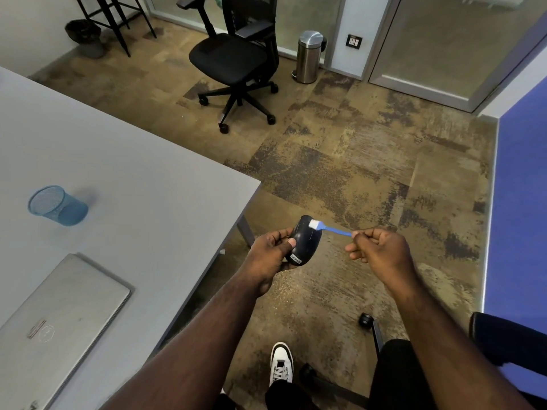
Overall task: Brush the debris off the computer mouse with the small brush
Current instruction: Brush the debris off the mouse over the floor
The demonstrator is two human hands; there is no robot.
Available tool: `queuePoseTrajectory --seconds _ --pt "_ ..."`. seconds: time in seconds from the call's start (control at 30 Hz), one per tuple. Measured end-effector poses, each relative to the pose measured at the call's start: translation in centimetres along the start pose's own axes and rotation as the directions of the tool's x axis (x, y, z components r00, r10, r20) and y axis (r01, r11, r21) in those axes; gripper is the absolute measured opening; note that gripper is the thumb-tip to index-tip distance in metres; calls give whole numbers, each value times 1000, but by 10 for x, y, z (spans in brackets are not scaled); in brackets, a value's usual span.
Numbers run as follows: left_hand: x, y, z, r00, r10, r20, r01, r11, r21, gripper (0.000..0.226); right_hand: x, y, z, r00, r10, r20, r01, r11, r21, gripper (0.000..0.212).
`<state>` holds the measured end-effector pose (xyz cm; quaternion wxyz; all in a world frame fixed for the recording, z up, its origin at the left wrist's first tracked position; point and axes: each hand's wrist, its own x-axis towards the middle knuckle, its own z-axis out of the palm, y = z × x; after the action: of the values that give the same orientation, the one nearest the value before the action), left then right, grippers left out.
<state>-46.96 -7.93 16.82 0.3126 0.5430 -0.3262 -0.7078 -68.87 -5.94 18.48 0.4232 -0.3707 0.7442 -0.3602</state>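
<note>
My left hand grips a dark computer mouse by its left side and holds it in the air just off the table's corner, above the floor. My right hand pinches the end of a small blue brush. The brush's white bristles rest on the far right part of the mouse's top. A white label shows at the mouse's near end.
A grey table lies to the left with a closed silver laptop and a blue mesh cup on it. A black office chair and a steel bin stand farther off. Another chair is under me at lower right.
</note>
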Motion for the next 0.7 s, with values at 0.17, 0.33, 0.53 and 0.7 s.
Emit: queuePoseTrajectory --seconds 0.17,0.33,0.53,0.7 --pt "-3 0 1 1000 4 5 -4 1000 -12 28 4 -5 -6 998 16 -65 -8 992 122 10" --pt "-3 1 1 1000 5 16 -5 1000 -8 29 4 3 -4 999 45 -4 -45 998 43 13" --pt "-4 -1 0 1000 -1 13 1 1000 7 29 1 -3 -9 1000 -22 15 20 996 92 10" --pt "-6 1 0 1000 -11 16 11 1000 3 26 6 3 -10 993 -50 -110 48 999 -23 14"
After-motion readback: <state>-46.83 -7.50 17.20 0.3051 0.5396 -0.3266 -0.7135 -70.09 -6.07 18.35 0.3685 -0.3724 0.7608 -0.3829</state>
